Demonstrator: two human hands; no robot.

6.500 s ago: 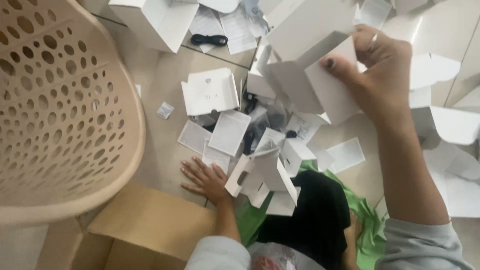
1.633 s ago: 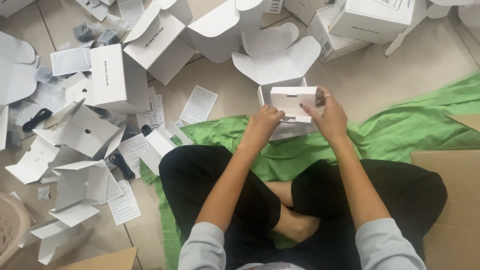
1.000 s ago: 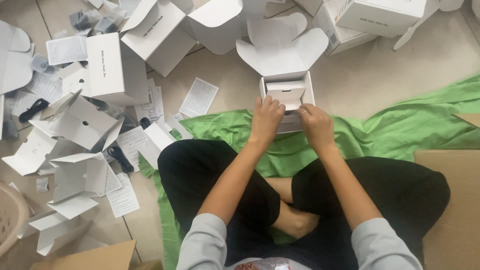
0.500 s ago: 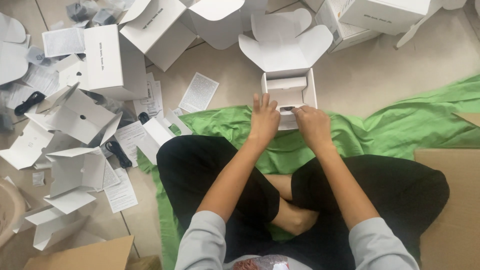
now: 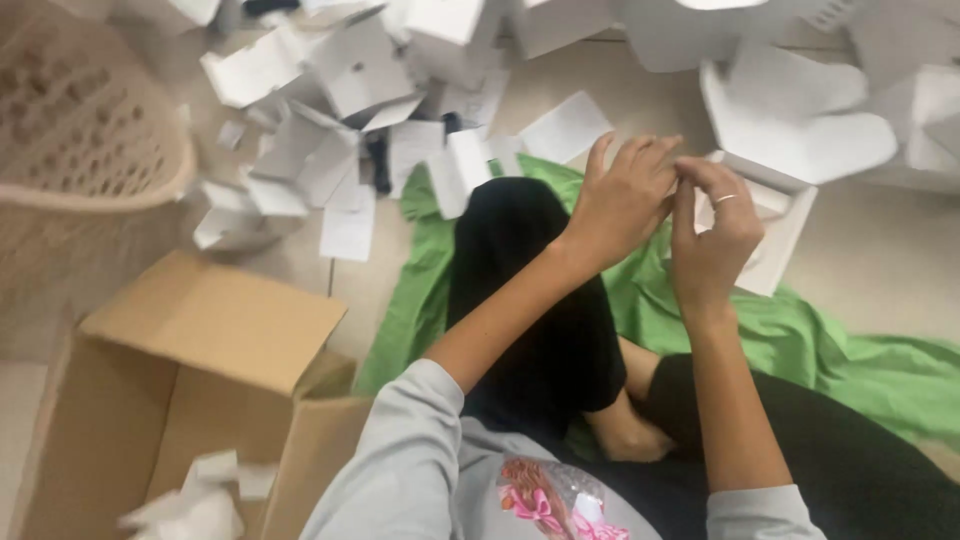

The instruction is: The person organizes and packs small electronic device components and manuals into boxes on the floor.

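Observation:
My left hand [image 5: 622, 197] and my right hand [image 5: 712, 232] are raised together over my lap, their fingertips meeting. The picture is blurred, and I cannot make out anything between the fingers. There is a ring on my right hand. Just behind and to the right of the hands, a small open white box [image 5: 782, 222] sits on the edge of a green cloth [image 5: 800, 335], with its lid flaps up. I sit cross-legged on the cloth in black trousers [image 5: 535, 290].
An open brown cardboard box [image 5: 215, 325] with white scraps inside stands at the lower left. Beyond it is a beige perforated plastic basket [image 5: 85, 150]. Several flattened and open white boxes and paper sheets [image 5: 345, 130] litter the floor ahead and along the top.
My hands have lifted off the open white box and come together in the air. The view has swung left, bringing the cardboard box and the basket into sight.

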